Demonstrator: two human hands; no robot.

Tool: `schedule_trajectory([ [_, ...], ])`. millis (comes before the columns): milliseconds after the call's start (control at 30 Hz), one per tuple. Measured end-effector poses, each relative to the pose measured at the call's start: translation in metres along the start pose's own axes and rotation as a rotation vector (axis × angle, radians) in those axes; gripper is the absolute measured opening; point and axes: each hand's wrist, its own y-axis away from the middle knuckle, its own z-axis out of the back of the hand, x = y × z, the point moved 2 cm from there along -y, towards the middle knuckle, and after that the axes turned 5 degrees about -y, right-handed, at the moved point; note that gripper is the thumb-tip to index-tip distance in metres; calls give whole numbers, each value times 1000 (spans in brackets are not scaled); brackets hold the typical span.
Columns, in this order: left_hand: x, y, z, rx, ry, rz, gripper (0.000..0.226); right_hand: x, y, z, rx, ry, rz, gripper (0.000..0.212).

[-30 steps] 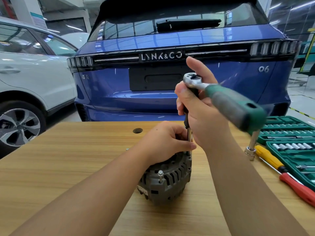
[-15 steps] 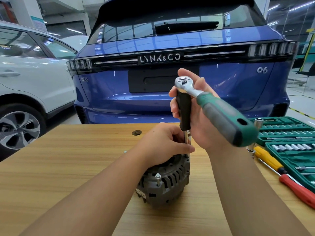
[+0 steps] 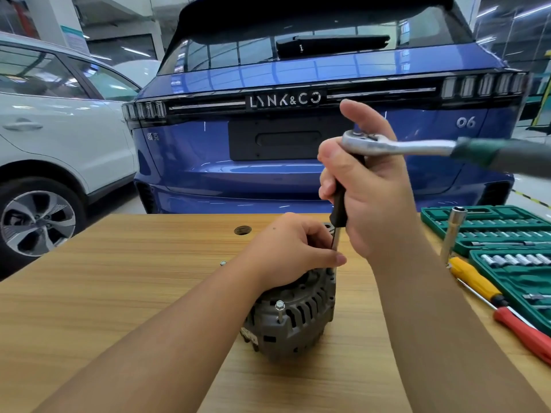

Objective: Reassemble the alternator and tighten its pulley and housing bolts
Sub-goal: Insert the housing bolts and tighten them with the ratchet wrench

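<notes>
A gray alternator (image 3: 293, 317) stands on a wooden table (image 3: 119, 293) behind a blue car (image 3: 298, 174) as housing bolts go in. The left hand (image 3: 290, 248) clamps the top of the alternator, fingers curled over it; the right hand (image 3: 372, 198) grips a black extension (image 3: 340, 204) under a ratchet (image 3: 387, 146), set on a bolt at the far rim. A near bolt (image 3: 279, 308) stands proud, apparently not yet driven home. The pulley is hidden, so its state cannot be judged. A socket set (image 3: 492, 231) lies at right.
</notes>
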Motion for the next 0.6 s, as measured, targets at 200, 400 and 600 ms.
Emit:
schedule_trajectory([
  [200,-1,3,0,-7,38,4,13,-8,6,-13,39,102,95,42],
  [400,1,2,0,-2,55,17,15,-3,-2,-8,42,-113,-139,46],
  [600,2,1,-1,2,71,27,16,-9,-10,-3,96,-257,-292,53],
])
